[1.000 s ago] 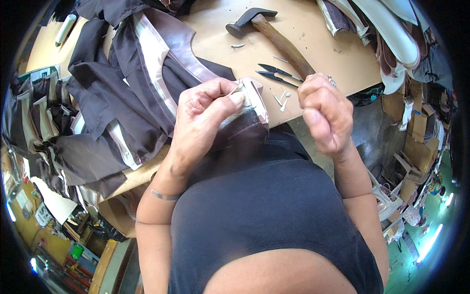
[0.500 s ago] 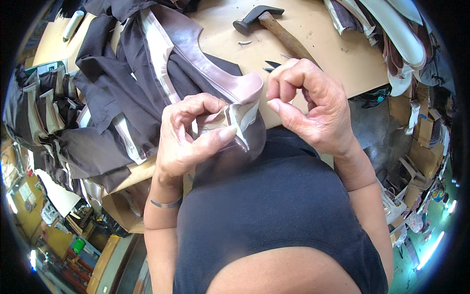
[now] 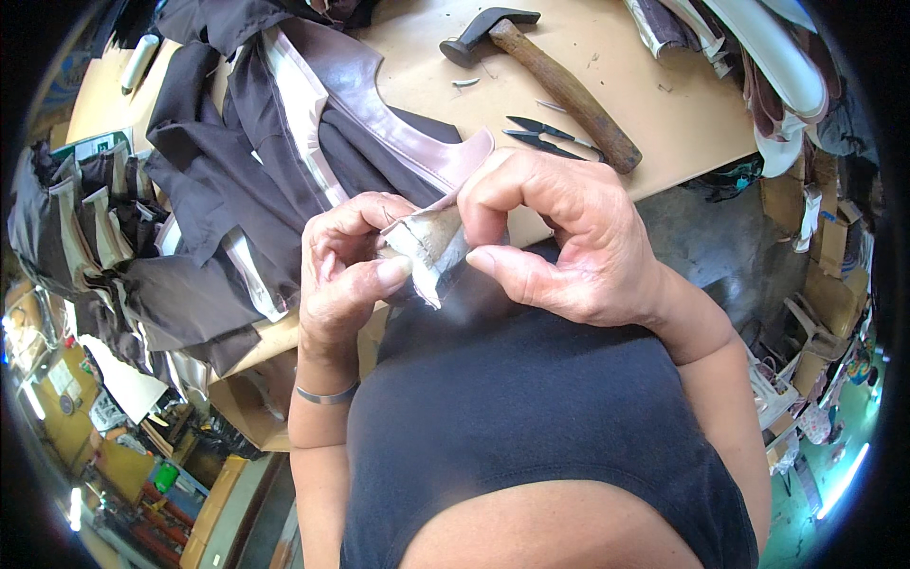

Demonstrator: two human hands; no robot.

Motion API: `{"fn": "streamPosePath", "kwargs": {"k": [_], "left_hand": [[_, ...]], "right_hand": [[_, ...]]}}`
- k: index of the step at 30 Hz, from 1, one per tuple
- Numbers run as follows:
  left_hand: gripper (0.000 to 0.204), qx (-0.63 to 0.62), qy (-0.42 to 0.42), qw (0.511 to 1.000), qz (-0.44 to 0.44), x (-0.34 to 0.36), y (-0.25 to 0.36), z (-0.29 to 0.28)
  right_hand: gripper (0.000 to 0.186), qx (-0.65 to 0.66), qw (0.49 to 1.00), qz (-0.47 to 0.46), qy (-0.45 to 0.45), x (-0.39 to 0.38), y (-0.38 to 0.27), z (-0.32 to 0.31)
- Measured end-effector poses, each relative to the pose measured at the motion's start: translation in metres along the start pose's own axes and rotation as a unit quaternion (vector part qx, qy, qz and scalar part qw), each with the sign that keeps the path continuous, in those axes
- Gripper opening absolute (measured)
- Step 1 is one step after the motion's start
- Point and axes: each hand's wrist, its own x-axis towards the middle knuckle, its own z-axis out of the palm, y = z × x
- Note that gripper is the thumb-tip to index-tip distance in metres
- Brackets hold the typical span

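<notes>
A shiny mauve leather-like piece [image 3: 417, 156] with a stitched edge stretches from the cloth pile toward me. Its near end is folded, showing a pale backing [image 3: 431, 247] with a ragged lower tip. My left hand [image 3: 346, 261] is closed on the left side of this folded end, thumb in front; a thin dark thread shows by its fingertips. At the right side of the same end, my right hand [image 3: 559, 237] is bent into a pinch, index finger and thumb at the edge. Exactly what lies between those fingertips is partly hidden.
Beyond my right hand, black thread snips [image 3: 550, 137] and a wooden-handled hammer [image 3: 559, 85] lie on the tan table [image 3: 673, 123]. Dark cloth pieces [image 3: 204, 142] heap up on the left. A white cylinder [image 3: 140, 64] lies far left; padded pale strips [image 3: 777, 66] hang far right.
My right hand has moved left and down to the folded end, uncovering the snips and hammer handle. The left hand and the folded end have shifted slightly left.
</notes>
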Motion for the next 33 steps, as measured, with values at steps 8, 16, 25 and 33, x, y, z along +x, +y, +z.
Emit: {"fn": "streamPosePath", "kwargs": {"k": [8, 16, 25, 33], "left_hand": [[0.027, 0.226, 0.009, 0.971, 0.080, 0.004, -0.002, 0.011], [0.018, 0.410, -0.006, 0.894, 0.184, 0.010, 0.001, 0.026], [0.014, 0.334, 0.003, 0.937, 0.104, 0.013, 0.002, 0.031], [0.005, 0.383, 0.012, 0.914, 0.134, 0.012, -0.003, 0.034]], "right_hand": [[0.011, -0.124, 0.992, -0.002, 0.017, -0.005, -0.008, 0.000], [0.008, -0.183, 0.983, 0.023, 0.016, -0.012, -0.004, -0.003], [0.007, -0.045, 0.992, 0.108, 0.057, -0.013, 0.001, 0.001], [0.005, -0.132, 0.986, 0.101, -0.021, -0.009, -0.003, -0.005]]}}
